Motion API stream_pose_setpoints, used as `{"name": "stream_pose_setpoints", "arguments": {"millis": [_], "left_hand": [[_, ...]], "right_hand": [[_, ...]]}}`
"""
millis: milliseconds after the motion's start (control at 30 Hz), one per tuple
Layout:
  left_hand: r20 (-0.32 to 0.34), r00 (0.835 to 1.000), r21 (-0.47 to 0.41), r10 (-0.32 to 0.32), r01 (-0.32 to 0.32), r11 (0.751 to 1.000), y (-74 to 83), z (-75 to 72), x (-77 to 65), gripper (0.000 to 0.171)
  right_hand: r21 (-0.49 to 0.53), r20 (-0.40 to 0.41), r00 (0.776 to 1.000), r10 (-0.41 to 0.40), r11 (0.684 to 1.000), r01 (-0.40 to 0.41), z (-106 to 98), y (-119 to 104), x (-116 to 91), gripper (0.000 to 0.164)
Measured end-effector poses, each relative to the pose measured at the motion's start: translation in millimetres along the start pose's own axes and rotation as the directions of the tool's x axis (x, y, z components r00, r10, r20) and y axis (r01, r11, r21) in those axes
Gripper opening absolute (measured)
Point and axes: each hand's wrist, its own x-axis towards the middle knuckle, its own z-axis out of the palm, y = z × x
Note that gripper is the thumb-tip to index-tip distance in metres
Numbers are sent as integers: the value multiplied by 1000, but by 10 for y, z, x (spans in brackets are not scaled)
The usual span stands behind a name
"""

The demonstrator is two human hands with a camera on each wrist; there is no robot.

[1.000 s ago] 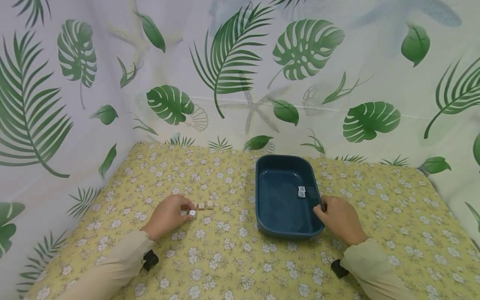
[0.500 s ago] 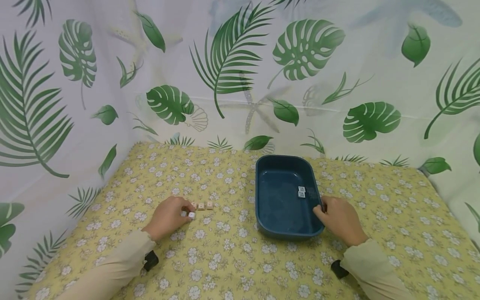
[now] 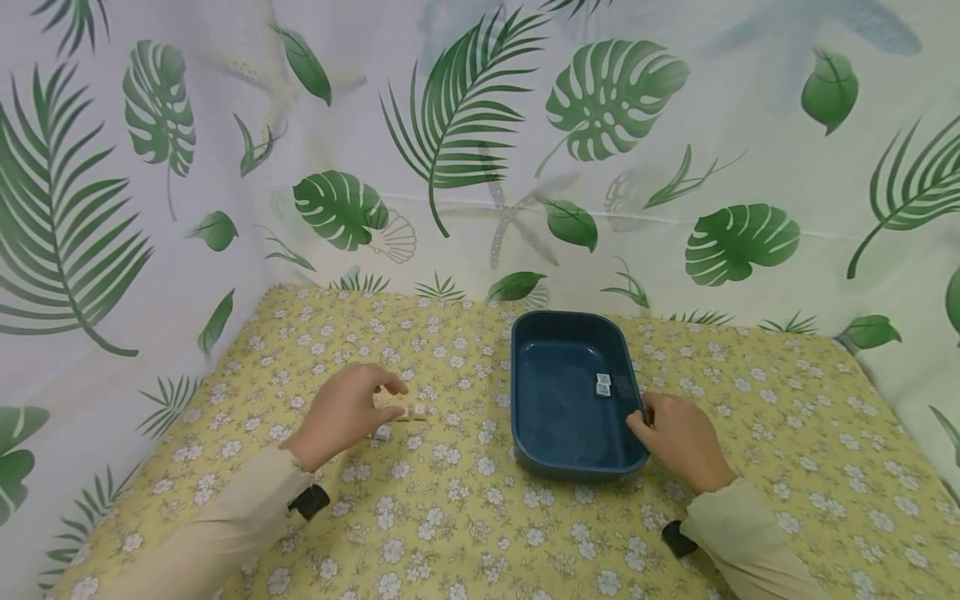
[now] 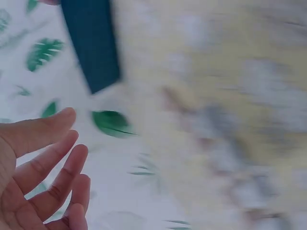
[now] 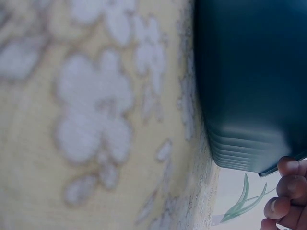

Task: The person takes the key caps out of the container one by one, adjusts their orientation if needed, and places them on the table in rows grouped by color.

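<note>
In the head view my left hand (image 3: 347,412) hovers over the left part of the table, thumb and fingers apart with nothing between them. Just below its thumb lies a small white cube-like piece (image 3: 383,432) with a faint mark on top. Beyond the thumb tip sit small beige pieces (image 3: 420,411), partly covered by the hand. The left wrist view shows the left hand (image 4: 45,175) with loosely bent, empty fingers. My right hand (image 3: 682,442) grips the right rim of a dark blue rectangular basin (image 3: 562,425); its curled fingers (image 5: 291,187) show at the rim in the right wrist view.
Two small white pieces (image 3: 603,384) lie inside the basin towards its right wall. A yellow flowered cloth (image 3: 465,533) covers the table, and a white leaf-print curtain (image 3: 480,250) closes off the back and sides.
My left hand has let go of the white cube-like piece, which now rests on the cloth, and has lifted up and slightly right with fingers spread. The right hand and basin stay put.
</note>
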Motion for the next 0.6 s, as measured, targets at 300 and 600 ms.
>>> {"name": "stream_pose_setpoints", "arguments": {"millis": [300, 600], "left_hand": [[-11, 984, -36, 177, -178, 983, 843, -266, 554, 16], [181, 943, -63, 280, -273, 960, 1589, 195, 1337, 20]], "right_hand": [[0, -4, 1000, 3, 1000, -3, -13, 7, -1, 32], [11, 17, 1000, 11, 1000, -11, 0, 15, 6, 33]]}}
